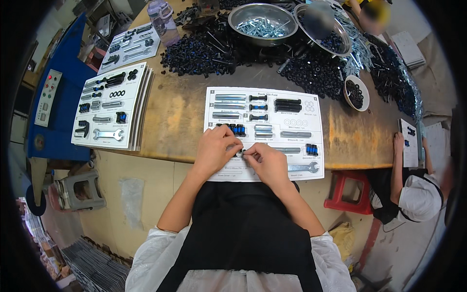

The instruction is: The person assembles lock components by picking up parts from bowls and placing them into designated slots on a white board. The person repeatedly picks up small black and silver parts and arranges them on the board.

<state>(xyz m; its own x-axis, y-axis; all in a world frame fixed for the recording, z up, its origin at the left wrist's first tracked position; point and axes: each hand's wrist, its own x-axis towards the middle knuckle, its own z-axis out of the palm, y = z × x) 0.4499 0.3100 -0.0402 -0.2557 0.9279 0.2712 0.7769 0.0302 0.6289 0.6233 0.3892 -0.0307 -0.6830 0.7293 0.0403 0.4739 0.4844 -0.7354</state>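
Left hand (214, 151) and right hand (267, 165) pinch a tiny part (242, 153) in their fingers (229, 141) over a white card (316, 128)

Place: small-hardware workshop
Bench (180, 104): scuffed wood, black fasteners (202, 56) heaped loose
Bowl (263, 42): steel, silver screws (262, 28) inside
Work: hardware card (270, 123) on bench
Machine: blue cabinet (68, 51), button panel (47, 97)
Seat: red plastic stool (335, 203)

The fingers (252, 150) partly hide a tiny, unclear piece (242, 153).
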